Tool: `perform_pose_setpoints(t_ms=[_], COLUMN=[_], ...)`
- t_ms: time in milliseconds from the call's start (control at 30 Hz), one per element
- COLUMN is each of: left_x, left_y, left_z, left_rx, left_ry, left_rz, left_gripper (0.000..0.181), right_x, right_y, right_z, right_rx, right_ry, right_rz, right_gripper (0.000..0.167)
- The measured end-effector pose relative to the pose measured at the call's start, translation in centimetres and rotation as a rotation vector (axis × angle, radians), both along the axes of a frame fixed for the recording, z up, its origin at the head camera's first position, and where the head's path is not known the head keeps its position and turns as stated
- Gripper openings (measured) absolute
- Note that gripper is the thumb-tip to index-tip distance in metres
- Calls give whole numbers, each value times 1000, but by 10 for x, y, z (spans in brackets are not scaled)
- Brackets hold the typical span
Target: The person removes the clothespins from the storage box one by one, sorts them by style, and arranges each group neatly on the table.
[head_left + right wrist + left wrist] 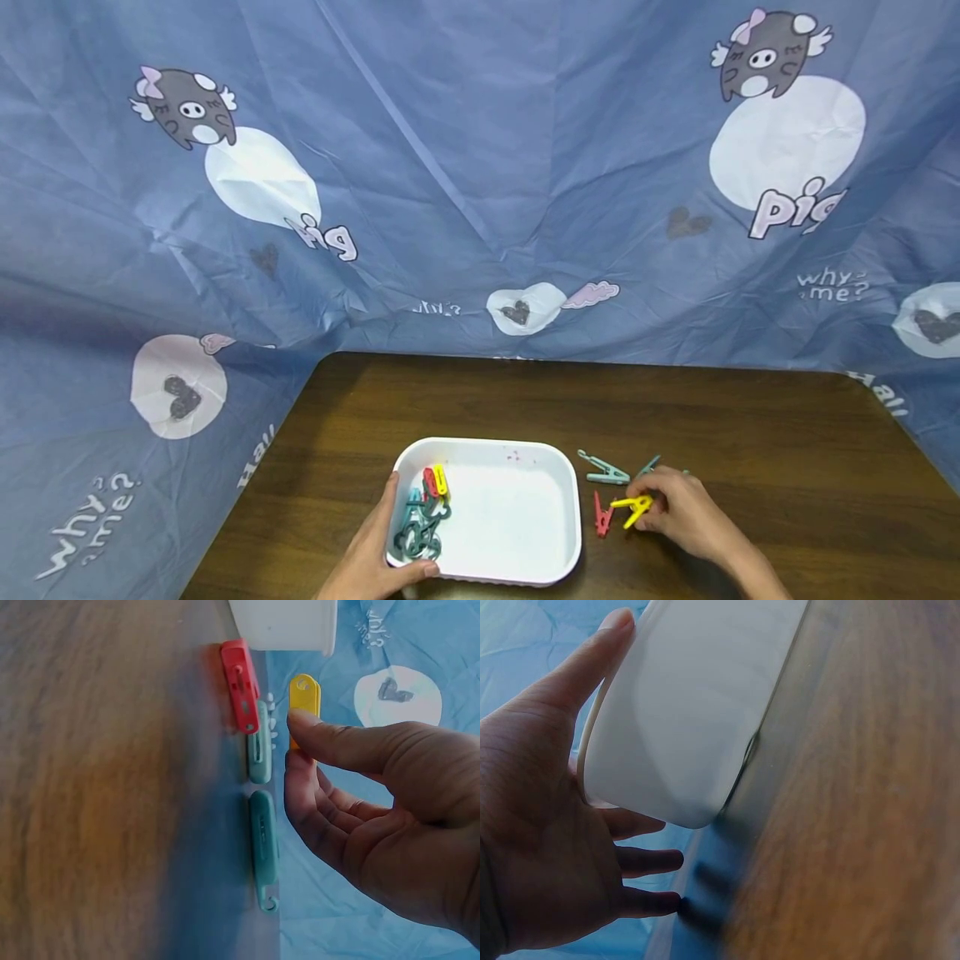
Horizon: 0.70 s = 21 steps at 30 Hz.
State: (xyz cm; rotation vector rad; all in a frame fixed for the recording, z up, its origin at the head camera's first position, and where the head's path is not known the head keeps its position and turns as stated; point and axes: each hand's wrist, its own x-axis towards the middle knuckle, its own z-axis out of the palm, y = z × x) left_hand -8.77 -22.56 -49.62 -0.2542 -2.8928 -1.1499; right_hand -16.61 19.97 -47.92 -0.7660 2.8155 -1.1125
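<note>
One big blue cloth (480, 167) is hanging behind the brown surface (787, 467), showing "pig" and "why me?" A white tub (510, 517) is sitting on the surface. The left hand (367, 542) is holding its corner, maybe stopping it sliding. The right hand (686, 514) is pinching a yellow clip (634, 505) beside the tub, near a red clip (602, 518).
</note>
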Motion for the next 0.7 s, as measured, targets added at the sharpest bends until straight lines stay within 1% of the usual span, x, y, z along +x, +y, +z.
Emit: perform_pose_setpoints(t_ms=[133,200,400,467,633,700], left_x=[1,0,0,0,0,0], left_y=[0,0,0,-1,-1,-1], left_z=[0,0,-1,-1,-2,-1], left_rx=[-3,-1,-4,-6,-13,-14], left_ry=[8,-4,-28,-25,19,32], left_rz=[6,13,20,19,2,-5], left_gripper=[126,126,126,126,126,125], right_x=[1,1,2,2,1,1], right_y=[1,2,3,3,3,2], right_z=[-5,-7,-12,-14,-18,-19], right_rx=[28,34,41,46,52,60], right_ry=[-20,-26,10,3,-36,-33], right_rz=[-9,-16,-4,4,17,23], right_gripper=[28,28,29,29,29,29])
